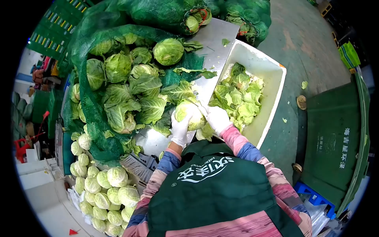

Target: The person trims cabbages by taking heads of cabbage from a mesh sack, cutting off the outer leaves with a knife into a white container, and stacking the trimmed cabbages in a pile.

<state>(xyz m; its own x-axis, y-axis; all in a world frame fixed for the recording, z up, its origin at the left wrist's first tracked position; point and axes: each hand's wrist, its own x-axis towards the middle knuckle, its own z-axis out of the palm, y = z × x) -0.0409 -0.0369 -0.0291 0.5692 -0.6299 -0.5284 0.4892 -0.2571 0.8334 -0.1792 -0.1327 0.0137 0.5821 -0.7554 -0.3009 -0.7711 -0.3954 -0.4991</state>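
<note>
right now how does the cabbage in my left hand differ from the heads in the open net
The held cabbage is pale yellow-green; the netted heads are mostly darker green. The left hand grips the held cabbage, while the netted heads lie untouched. Both are leafy and roundish.

Both arms extended forward from the torso, elbows bent outward. Left hand (pixel 181 128): white glove, held upright, fingers curled; bare skin shows at wrist. Right hand (pixel 218 117): white glove, fingers closed, reaching inward. Hands near each other, apart.
</note>
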